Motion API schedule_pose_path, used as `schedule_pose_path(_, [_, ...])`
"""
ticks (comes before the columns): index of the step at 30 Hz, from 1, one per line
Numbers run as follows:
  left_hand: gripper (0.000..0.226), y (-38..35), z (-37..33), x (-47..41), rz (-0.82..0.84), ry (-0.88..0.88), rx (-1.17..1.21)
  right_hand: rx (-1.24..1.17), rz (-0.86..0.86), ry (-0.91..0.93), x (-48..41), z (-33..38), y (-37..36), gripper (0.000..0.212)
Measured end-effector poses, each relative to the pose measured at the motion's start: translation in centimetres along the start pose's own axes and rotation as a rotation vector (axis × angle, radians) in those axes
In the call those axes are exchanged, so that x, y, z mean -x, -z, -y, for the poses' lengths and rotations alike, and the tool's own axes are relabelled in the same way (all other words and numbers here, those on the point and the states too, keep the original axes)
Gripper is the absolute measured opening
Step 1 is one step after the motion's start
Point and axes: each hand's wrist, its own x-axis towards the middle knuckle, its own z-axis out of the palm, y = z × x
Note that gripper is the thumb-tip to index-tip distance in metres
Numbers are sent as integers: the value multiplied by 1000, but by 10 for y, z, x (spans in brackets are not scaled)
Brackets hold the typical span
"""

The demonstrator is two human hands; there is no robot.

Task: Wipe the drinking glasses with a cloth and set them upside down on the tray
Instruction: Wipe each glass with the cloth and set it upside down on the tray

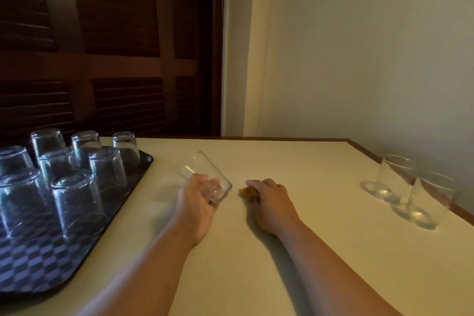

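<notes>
Now left hand, fingers curled round tilted glass, just right of tray, likely for flipping; right hand farther right, fingers bunched over cloth.

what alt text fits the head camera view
A person's left hand holds a tilted drinking glass over a pale table while the right hand grips a brown cloth on it. Eight upside-down glasses stand on a checkered tray at left; two upright glasses stand at right.
</notes>
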Motion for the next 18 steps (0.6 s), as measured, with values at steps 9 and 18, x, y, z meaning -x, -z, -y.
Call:
schedule_pose_path(9, [62, -16, 17, 5, 191, -177, -623, -656, -242, 162, 21, 33, 19, 45])
schedule_pose_path(18, [83, -14, 18, 7, 235, -201, -632, -696, -222, 207, 19, 30, 22, 46])
